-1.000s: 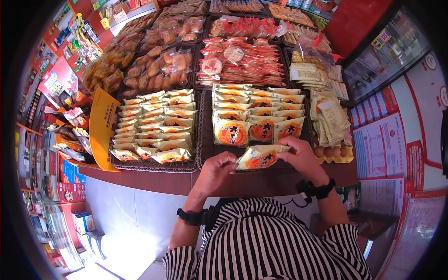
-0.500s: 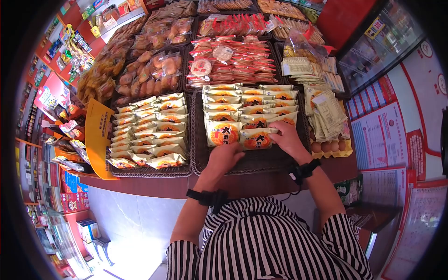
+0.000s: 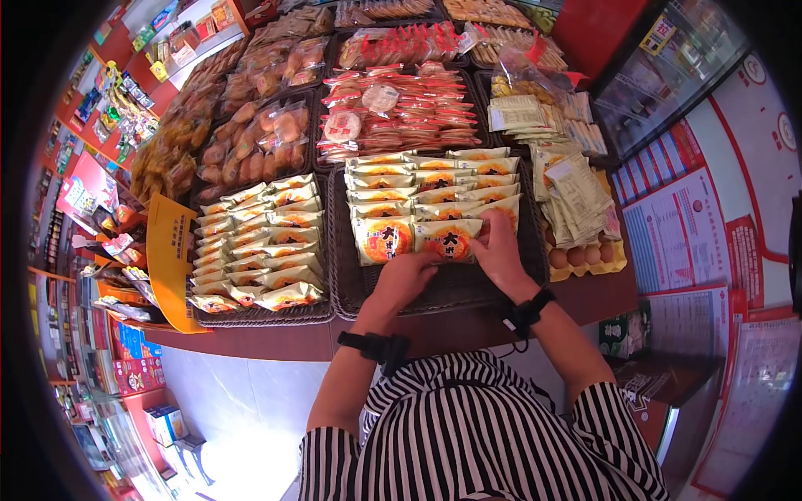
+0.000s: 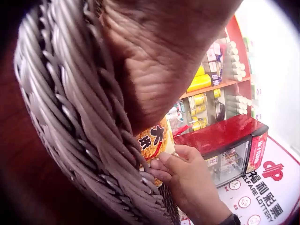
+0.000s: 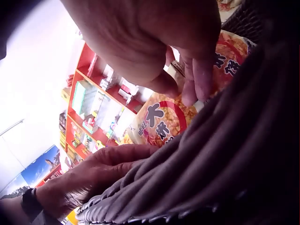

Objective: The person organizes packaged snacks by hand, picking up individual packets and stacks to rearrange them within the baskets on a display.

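- Between the two hands stood a cream plastic-wrapped packet with a round orange print and black characters [image 3: 445,242], near the front of a dark brown woven basket [image 3: 478,288].
- Right hand [image 3: 501,255]: thumb and fingers pinched the packet's right edge.
- Left hand [image 3: 399,286]: fingers were fairly straight at the packet's lower left; their contact with it could not be told.
- Beyond both hands, done: rows of like cream packets [image 3: 439,179] stood in the basket, and a matching front packet [image 3: 383,240] stood just left of the pinched one.
- Beside the right hand, apparently left: releasing the packet and perhaps completing the right-hand column, whose foremost cream packet [image 3: 511,212] stood farther back.
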Demonstrator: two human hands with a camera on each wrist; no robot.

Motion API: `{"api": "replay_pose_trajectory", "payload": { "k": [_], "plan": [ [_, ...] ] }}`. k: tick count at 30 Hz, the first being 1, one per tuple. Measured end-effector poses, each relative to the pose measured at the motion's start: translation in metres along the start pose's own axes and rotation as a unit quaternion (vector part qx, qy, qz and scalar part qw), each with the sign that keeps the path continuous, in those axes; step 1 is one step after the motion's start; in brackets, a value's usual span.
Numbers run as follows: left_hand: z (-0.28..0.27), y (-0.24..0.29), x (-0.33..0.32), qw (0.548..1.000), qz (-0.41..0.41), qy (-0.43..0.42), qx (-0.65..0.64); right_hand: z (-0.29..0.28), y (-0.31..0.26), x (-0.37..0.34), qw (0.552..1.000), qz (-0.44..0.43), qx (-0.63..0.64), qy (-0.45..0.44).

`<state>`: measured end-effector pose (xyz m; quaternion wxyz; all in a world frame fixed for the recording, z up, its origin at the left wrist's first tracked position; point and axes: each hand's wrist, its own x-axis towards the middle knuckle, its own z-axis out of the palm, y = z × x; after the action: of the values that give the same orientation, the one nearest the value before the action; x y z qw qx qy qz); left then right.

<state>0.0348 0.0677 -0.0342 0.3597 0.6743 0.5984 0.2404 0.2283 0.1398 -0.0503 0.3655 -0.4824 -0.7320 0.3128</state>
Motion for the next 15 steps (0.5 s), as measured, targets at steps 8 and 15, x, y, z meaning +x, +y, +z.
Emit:
{"api": "replay_pose_trajectory", "payload": {
  "k": [8, 15],
  "plan": [
    [0.0007, 0.0020, 0.0021, 0.997, 0.013, 0.046, 0.052, -0.0005, 0.0034, 0.0067, 1.000, -0.009, -0.009, -0.007],
    [-0.0057, -0.0034, 0.0057, 0.999, -0.014, 0.017, 0.037, -0.0037, 0.0043, 0.0091, 0.999, -0.012, 0.044, -0.014]
  ]
}}
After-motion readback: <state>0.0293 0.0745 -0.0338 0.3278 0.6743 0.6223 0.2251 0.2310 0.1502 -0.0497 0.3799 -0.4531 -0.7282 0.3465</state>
